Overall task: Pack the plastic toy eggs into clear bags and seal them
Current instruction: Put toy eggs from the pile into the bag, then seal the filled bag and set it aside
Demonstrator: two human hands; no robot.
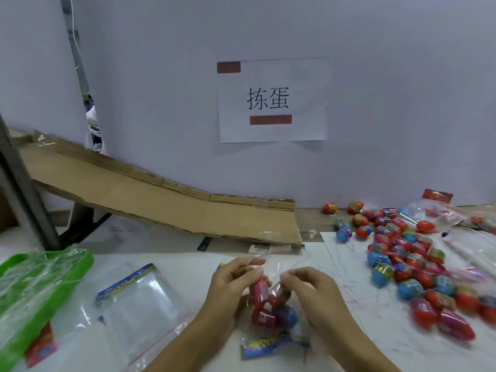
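A clear bag (271, 267) stands on the white table in front of me with several toy eggs (273, 307) inside, red, pink and blue. Its printed header card (264, 346) lies at the bottom, towards me. My left hand (232, 285) pinches the bag's open top edge on the left. The fingers of my right hand (308, 291) pinch the same film on the right, just above the eggs. A large heap of loose eggs (410, 261) in red, blue and pink covers the table to the right.
Empty clear bags with blue header strips (137, 294) lie at the left, beside a green-edged pack of bags (35, 285). A flattened cardboard sheet (166, 200) slopes down along the back wall. More bags, one with a red header (437, 210), sit at the far right.
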